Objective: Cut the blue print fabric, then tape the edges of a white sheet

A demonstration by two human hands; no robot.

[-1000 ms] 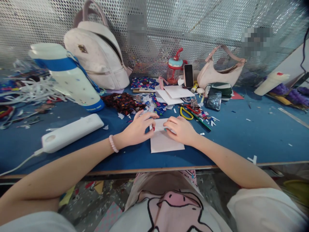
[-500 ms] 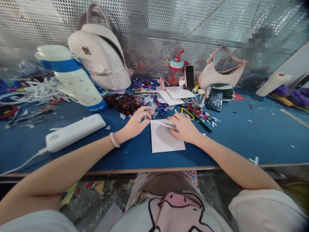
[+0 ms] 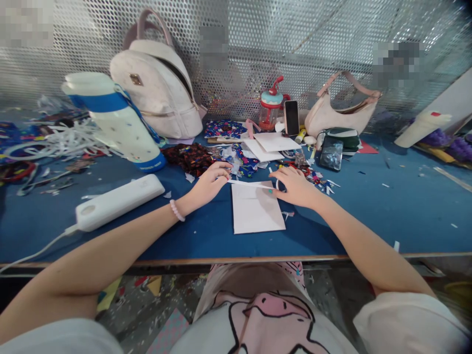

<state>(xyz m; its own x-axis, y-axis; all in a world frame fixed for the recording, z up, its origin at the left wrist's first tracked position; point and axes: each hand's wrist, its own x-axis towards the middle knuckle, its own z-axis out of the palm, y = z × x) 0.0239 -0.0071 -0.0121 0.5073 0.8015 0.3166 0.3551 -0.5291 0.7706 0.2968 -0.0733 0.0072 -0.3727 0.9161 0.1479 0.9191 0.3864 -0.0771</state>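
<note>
A white card or folded sheet (image 3: 258, 212) lies flat on the blue table in front of me. Across its far edge runs a thin white strip (image 3: 250, 184), stretched between my hands. The strip's left end is pinched in my left hand (image 3: 212, 183), at the card's far left corner. My right hand (image 3: 295, 186) grips the other end at the far right corner, its thumb under the strip. A small ring-like shape shows beside that thumb, partly hidden by the fingers; I cannot make out what it is.
Fabric and paper scraps (image 3: 190, 158) and white cards (image 3: 275, 141) lie beyond my hands. To the left are a white power strip (image 3: 120, 201), a large bottle (image 3: 123, 125) and a backpack (image 3: 158, 88). A phone (image 3: 331, 153) and handbag (image 3: 342, 113) sit at the back right.
My right hand has moved right and away from the card. The strip, earlier a raised flap-like shape over the card, is now drawn straight. My left hand has barely moved.
</note>
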